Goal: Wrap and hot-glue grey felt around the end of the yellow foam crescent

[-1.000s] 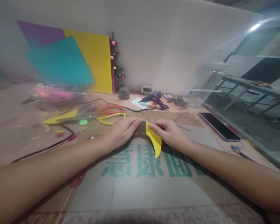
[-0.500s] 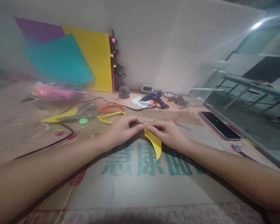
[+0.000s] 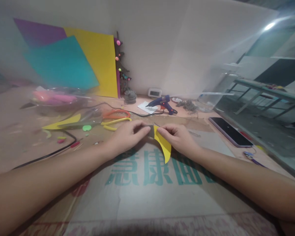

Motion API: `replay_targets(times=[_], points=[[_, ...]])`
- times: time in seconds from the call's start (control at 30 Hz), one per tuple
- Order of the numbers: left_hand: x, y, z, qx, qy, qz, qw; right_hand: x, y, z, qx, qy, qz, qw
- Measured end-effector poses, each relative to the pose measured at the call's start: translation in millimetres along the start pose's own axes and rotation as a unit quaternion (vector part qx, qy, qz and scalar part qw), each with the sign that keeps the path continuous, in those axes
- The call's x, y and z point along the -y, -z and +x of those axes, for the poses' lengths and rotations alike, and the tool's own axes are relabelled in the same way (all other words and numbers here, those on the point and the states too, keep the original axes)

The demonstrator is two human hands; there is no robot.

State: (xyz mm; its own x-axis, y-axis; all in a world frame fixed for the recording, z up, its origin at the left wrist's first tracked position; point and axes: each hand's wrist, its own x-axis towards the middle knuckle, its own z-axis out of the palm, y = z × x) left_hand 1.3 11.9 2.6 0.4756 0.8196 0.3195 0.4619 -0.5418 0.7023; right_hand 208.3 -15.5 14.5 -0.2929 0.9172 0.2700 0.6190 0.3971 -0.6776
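Between both hands hangs a curved yellow sheet piece (image 3: 165, 148), perhaps craft foam, tapering to a point at its lower end. My right hand (image 3: 179, 136) is closed, pinching its upper edge between thumb and fingers. My left hand (image 3: 130, 135) is closed too, its thumb and fingers on a small dark grey flat piece (image 3: 151, 131). That grey piece touches the top left edge of the yellow one; I cannot tell whether they are joined. Beneath lies a cardboard sheet (image 3: 147, 200) with green printed characters.
Scissors (image 3: 116, 120) with orange and yellow handles lie left of my hands. A blue glue gun (image 3: 162, 103) rests behind them on white paper. A phone (image 3: 231, 132) lies right. Coloured sheets (image 3: 61, 62) lean on the wall. A black cord (image 3: 49, 157) crosses the left side.
My left fingertips have drawn slightly left, away from my right ones, and the dark grey piece now shows between them. The yellow piece has turned a little and its tip is slightly higher.
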Motion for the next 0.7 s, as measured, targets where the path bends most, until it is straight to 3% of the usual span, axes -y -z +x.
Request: replay_targets(times=[0.17,0.3,0.43,0.7], points=[[-0.5,-0.2,-0.6,0.028,0.014,-0.011,0.999,-2.5,1.0,-1.6,-0.019,0.015,0.013,1.000],[-1.3,1.5,0.0,0.058,0.000,-0.029,0.998,-5.1,0.5,-1.4,-0.077,0.032,0.104,0.991],[-4.1,3.4,0.7,0.075,-0.010,-0.030,0.997,-5.0,0.6,-0.3,-0.031,0.039,0.156,0.987],[-4.2,4.1,-1.0,0.116,-0.005,-0.047,0.992,-6.3,1.9,-0.1,-0.015,-0.001,0.073,0.997]])
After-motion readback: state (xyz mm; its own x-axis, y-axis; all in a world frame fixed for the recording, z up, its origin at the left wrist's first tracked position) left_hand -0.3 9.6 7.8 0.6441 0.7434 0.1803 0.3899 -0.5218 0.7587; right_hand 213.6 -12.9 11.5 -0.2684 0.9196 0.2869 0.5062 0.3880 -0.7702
